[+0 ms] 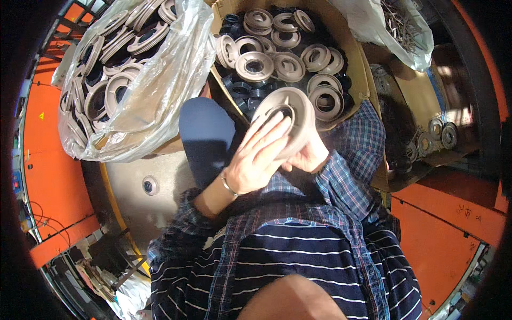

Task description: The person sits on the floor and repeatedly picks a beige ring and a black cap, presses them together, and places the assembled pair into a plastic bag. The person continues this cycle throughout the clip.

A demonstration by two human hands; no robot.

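Note:
A taupe plastic ring with a wide flange and a round central opening is held up over my lap, tilted. My left hand lies across its face, fingers extended together with the tips at the central opening, gripping it from the left. From the lower right, my right hand supports the same ring; most of its fingers are hidden beneath it. Just beyond the hands, a cardboard box holds several similar taupe rings on top of black ring-shaped parts.
A clear plastic bag full of taupe rings stands at the left. One small round part lies on the floor. At the upper right are a bag of thin metal pieces and another carton. Orange metal panels flank both sides.

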